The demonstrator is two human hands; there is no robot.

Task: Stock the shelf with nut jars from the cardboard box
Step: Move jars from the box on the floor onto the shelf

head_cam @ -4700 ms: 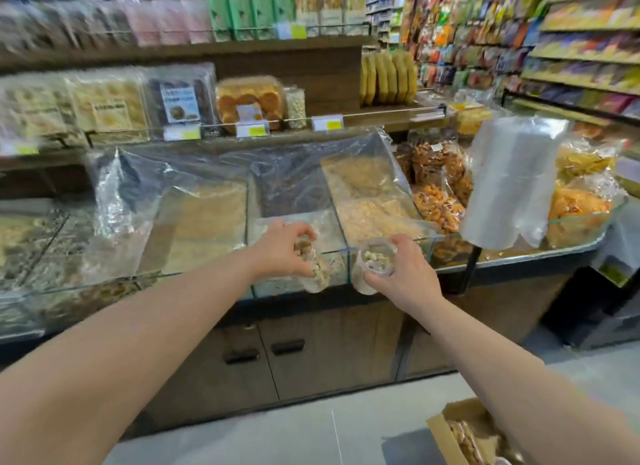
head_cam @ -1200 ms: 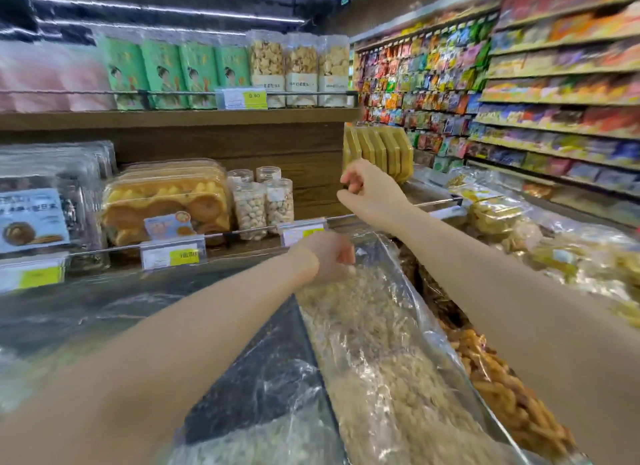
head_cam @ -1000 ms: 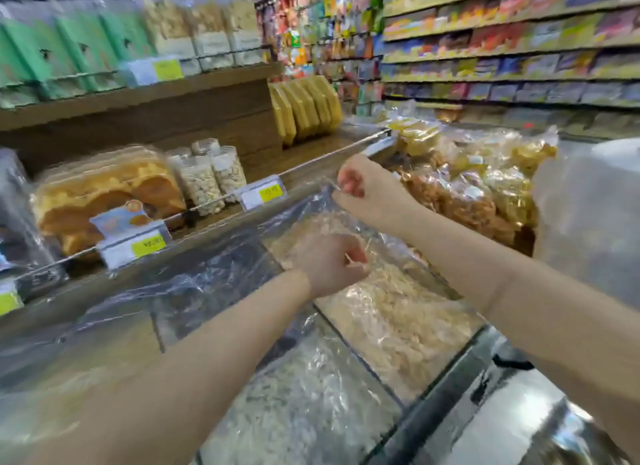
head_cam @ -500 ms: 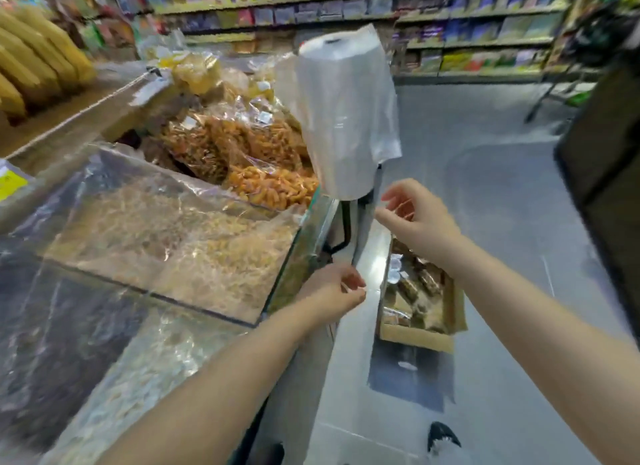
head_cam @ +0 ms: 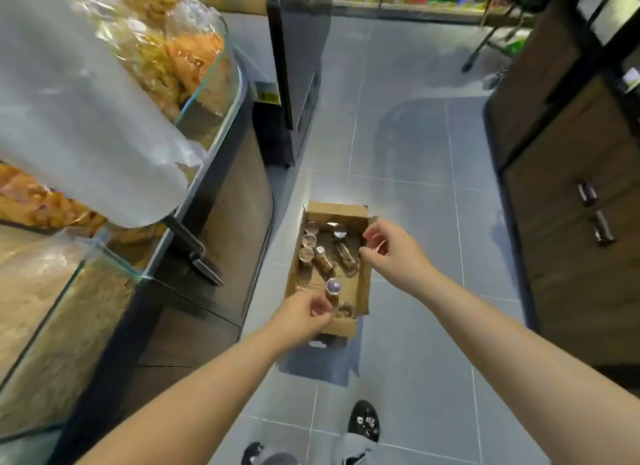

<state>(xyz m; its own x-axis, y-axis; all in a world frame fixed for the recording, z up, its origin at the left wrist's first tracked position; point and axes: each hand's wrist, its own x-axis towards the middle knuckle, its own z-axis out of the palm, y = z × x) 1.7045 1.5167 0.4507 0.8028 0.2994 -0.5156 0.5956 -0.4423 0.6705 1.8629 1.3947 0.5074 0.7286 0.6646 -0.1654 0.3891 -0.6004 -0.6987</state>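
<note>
Risk: left hand [head_cam: 304,317], right hand [head_cam: 391,253] loosely curled, empty | nut jars [head_cam: 325,259] jumbled in cardboard box [head_cam: 337,210] | you may fumble one.

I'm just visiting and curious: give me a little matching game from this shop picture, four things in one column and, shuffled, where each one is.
Things
1. cardboard box
2. roll of plastic bags
3. drawer handles
4. black shoe

Places
A. on the wooden cabinet, at the right
B. on the grey floor, nut jars inside
C. at the bottom edge of the view
D. upper left, by the glass bins

Pairs: 1-B, 2-D, 3-A, 4-C
</note>
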